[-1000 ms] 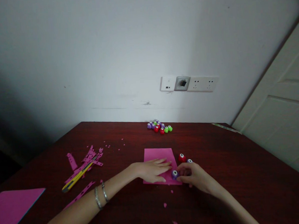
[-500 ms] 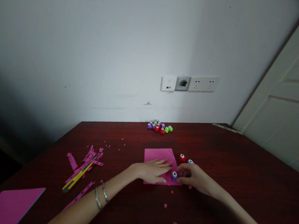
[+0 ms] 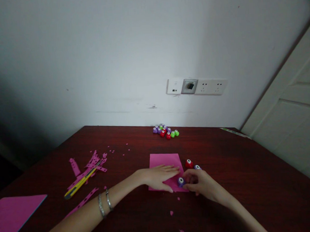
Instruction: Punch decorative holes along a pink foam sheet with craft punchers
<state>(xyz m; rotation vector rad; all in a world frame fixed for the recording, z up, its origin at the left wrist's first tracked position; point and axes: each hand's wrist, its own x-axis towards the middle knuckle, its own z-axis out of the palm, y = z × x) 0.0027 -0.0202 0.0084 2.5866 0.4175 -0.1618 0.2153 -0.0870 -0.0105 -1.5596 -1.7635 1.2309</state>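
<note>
My left hand (image 3: 160, 177) lies flat, fingers spread, on a pink sheet (image 3: 164, 159), pressing it against the table. At the sheet's right edge, the thumb and fingers of my right hand (image 3: 201, 183) close on the side of a small purple craft punch (image 3: 181, 182) with a white top. Just beyond that hand stand a red craft punch (image 3: 189, 164) and another purple punch (image 3: 197, 167), the latter partly hidden by my knuckles. Tiny pink cut-outs (image 3: 172, 213) lie on the table in front of the sheet.
A yellow utility knife (image 3: 82, 183) rests on punched pink strips (image 3: 95, 160) at the left. A larger pink sheet (image 3: 17, 213) lies at the near left. Several purple, red and green punches (image 3: 164, 131) cluster by the wall. A thin strip (image 3: 235, 132) lies at the back right.
My left hand has shifted very slightly on the sheet, its thumb a bit nearer to me. The right hand and the purple punch look unmoved.
</note>
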